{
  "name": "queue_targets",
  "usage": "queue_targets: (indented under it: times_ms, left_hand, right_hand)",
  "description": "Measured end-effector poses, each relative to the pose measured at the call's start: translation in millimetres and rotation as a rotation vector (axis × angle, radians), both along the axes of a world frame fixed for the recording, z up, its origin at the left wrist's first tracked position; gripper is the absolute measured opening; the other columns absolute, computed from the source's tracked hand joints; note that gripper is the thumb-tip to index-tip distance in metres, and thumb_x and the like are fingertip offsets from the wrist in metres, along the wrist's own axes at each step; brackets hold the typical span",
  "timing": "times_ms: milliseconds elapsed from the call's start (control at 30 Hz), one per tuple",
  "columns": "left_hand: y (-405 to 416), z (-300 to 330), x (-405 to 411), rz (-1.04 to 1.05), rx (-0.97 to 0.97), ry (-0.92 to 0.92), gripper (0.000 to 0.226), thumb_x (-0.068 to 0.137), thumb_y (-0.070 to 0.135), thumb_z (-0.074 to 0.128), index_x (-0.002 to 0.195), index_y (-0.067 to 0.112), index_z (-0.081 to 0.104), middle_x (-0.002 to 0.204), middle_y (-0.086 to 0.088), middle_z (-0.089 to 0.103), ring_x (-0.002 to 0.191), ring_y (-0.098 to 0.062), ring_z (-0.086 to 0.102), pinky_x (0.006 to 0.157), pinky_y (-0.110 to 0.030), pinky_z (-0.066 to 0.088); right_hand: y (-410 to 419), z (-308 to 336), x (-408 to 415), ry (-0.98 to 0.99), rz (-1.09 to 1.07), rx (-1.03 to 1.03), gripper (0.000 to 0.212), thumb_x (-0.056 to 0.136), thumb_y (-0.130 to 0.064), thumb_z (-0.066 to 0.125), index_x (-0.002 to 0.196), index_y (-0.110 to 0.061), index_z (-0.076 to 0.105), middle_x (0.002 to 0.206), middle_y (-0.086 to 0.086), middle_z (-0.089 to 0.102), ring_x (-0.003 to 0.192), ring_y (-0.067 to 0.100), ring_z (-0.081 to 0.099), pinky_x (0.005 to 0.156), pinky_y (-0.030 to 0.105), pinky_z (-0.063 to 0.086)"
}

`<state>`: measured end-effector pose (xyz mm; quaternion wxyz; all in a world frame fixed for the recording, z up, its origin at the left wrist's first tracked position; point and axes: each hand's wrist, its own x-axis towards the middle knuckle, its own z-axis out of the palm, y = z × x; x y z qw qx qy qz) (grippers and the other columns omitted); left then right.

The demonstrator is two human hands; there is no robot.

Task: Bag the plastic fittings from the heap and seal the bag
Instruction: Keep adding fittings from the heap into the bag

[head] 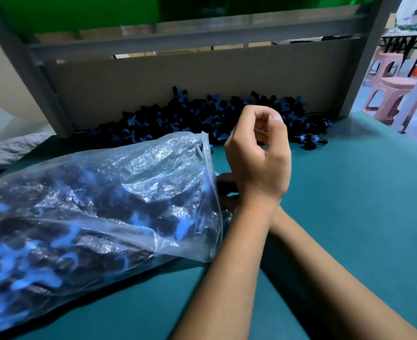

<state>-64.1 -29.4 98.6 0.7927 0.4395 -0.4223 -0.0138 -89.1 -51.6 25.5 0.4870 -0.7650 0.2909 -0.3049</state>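
Clear crinkled plastic bag (99, 192), stuffed with black-and-blue plastic fittings, lying on teal table (349, 204). My left hand (257, 153) curling at bag mouth, seemingly gathering it for sealing; right hand (224, 179) mostly hidden, grip unclear. Heap (202, 119) waiting behind.

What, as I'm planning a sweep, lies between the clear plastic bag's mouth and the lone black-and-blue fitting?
Head view: the left hand, fingers curled, over teal tabletop.

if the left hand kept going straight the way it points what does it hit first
Probably the heap of fittings just beyond the left hand. The hand looks raised, though, so it might clear the heap and meet the board behind.
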Motion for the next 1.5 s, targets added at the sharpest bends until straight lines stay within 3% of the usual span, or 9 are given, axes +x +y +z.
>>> queue_targets:
  times_ms: [133,233,367,500,767,933,1200,1367,1500]
  left_hand:
    - [-1,-5,-2,0.025,-0.013,-0.044,0.014,0.092,0.009,0.055,0.08,0.01,0.062,0.072,0.004,0.062,0.066,-0.014,0.058,0.063,-0.029,0.047]
    - [-6,-22,-2,0.086,0.03,-0.048,0.013,0.09,0.014,0.054,0.08,0.011,0.061,0.072,0.003,0.061,0.066,-0.016,0.058,0.064,-0.033,0.048]
    - [-14,-63,-6,0.134,0.241,-0.011,0.011,0.09,0.016,0.055,0.081,0.014,0.06,0.075,0.0,0.064,0.073,-0.024,0.061,0.069,-0.041,0.05]
    - [-26,-87,-3,0.098,0.478,0.016,0.011,0.088,0.01,0.058,0.079,0.015,0.06,0.075,0.002,0.066,0.074,-0.022,0.06,0.072,-0.044,0.05]
    - [-36,-99,1,0.092,0.671,0.033,0.01,0.083,0.019,0.053,0.075,0.022,0.057,0.067,0.007,0.062,0.068,-0.024,0.059,0.066,-0.042,0.054]
    - [-38,-97,5,0.09,0.675,0.076,0.013,0.084,0.016,0.056,0.074,0.023,0.058,0.064,0.01,0.059,0.065,-0.019,0.057,0.066,-0.038,0.052]
    - [-42,-95,14,-0.004,0.681,0.279,0.022,0.092,0.009,0.049,0.073,0.019,0.055,0.057,0.005,0.066,0.053,-0.023,0.07,0.059,-0.039,0.057]
    - [-45,-96,17,-0.175,0.668,0.369,0.021,0.099,0.009,0.056,0.081,0.018,0.063,0.065,0.007,0.072,0.067,-0.023,0.076,0.077,-0.045,0.064]
    - [-40,-93,21,-0.281,0.532,0.507,0.013,0.102,0.008,0.06,0.093,0.005,0.068,0.079,-0.005,0.073,0.072,-0.017,0.07,0.067,-0.029,0.06]
  right_hand:
    - [-1,5,4,-0.244,0.09,0.209,0.032,0.094,0.02,0.047,0.119,0.005,0.061,0.108,0.025,0.066,0.097,0.013,0.066,0.088,0.025,0.053]
    - [-8,6,-17,-0.324,-0.201,0.128,0.01,0.092,-0.005,0.059,0.093,0.001,0.067,0.099,0.021,0.072,0.092,0.027,0.069,0.085,0.04,0.057]
    - [-36,3,-40,-0.081,-0.531,-0.038,0.015,0.075,-0.031,0.069,0.074,-0.017,0.073,0.07,-0.007,0.073,0.065,0.001,0.061,0.062,0.026,0.053]
    - [-92,-12,-54,0.428,-0.676,-0.324,0.029,0.092,-0.015,0.061,0.121,-0.015,0.067,0.123,0.015,0.064,0.118,0.032,0.055,0.106,0.038,0.041]
    - [-169,-2,-64,0.86,-0.671,-0.309,0.064,0.097,-0.044,0.058,0.153,-0.04,0.028,0.165,0.01,-0.006,0.145,0.044,0.012,0.106,0.051,0.04]
    - [-178,1,-59,0.961,-0.698,-0.292,0.056,0.097,-0.052,0.054,0.141,-0.018,0.049,0.157,0.009,0.02,0.142,0.038,0.02,0.096,0.048,0.046]
    - [-126,-13,-69,0.441,-0.822,-0.415,0.019,0.081,-0.018,0.073,0.083,-0.012,0.055,0.095,0.011,0.06,0.085,0.032,0.054,0.068,0.034,0.038]
    - [-82,-13,-58,-0.647,-0.516,0.458,0.016,0.094,-0.003,0.062,0.106,-0.007,0.052,0.085,0.018,0.07,0.076,0.032,0.075,0.073,0.036,0.06]
    - [-68,-19,-59,-0.714,-0.218,0.644,0.03,0.092,0.006,0.056,0.12,-0.004,0.052,0.092,0.026,0.071,0.091,0.043,0.072,0.075,0.04,0.061]
